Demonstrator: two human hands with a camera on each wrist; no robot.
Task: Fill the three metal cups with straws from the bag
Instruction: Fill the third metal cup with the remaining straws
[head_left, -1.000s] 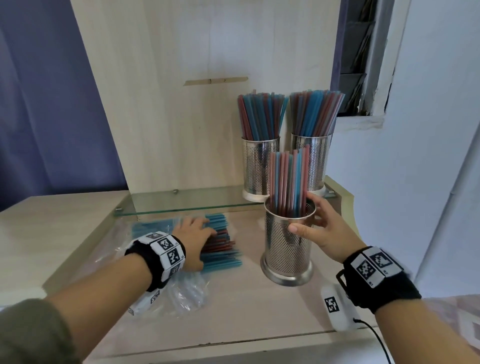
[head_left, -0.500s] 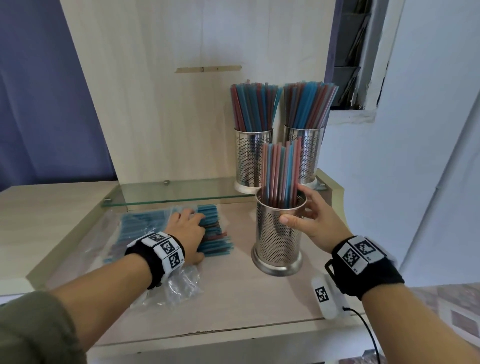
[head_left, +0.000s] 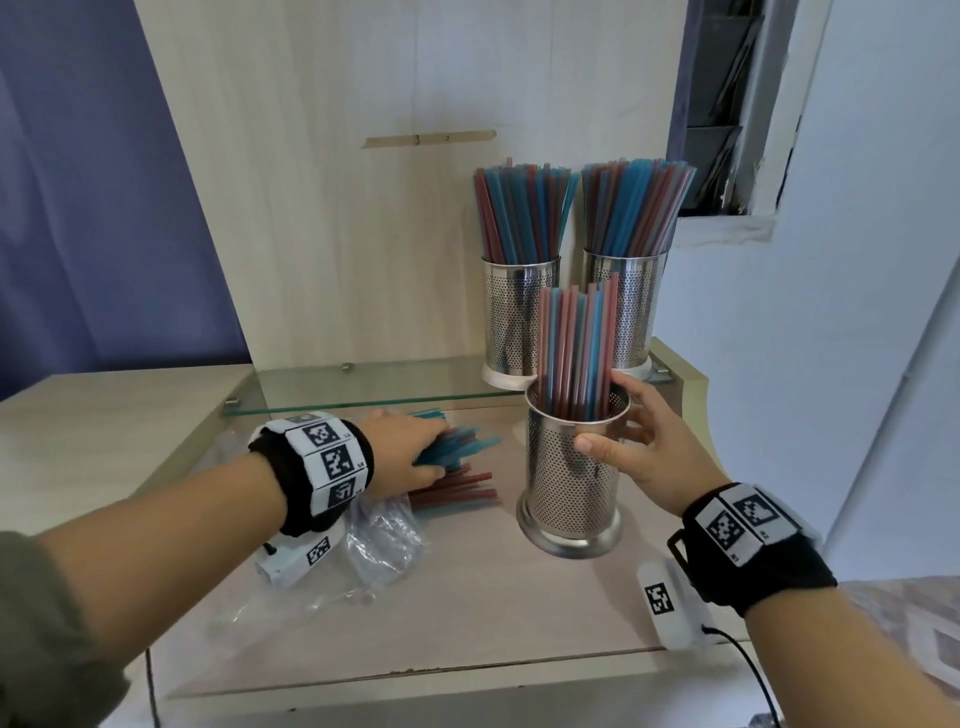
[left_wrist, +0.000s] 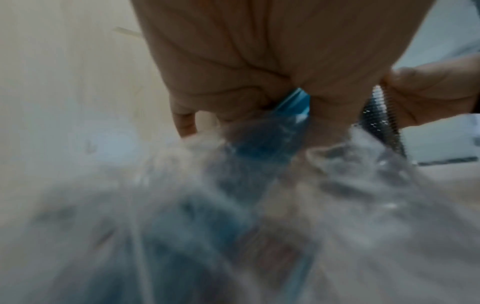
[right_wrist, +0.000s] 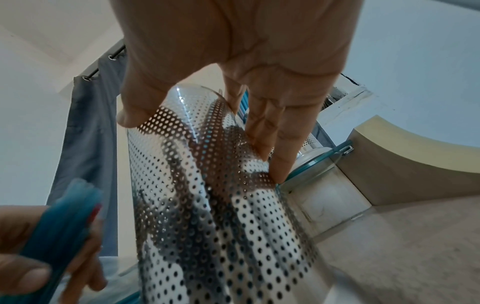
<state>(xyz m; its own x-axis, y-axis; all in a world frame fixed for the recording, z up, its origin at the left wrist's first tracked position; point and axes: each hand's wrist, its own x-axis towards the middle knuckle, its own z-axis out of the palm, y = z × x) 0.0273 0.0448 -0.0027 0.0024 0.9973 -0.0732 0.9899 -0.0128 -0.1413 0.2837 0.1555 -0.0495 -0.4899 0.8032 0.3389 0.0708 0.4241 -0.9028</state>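
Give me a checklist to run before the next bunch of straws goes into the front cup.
1. Left hand grips a bunch of straws: ok.
2. Right hand steadies the front cup: ok.
3. Front cup upright on the table: ok.
4. Room left in the front cup: ok, part filled.
5. Bunch clear of the bag: cannot tell.
6. Two back cups full: ok.
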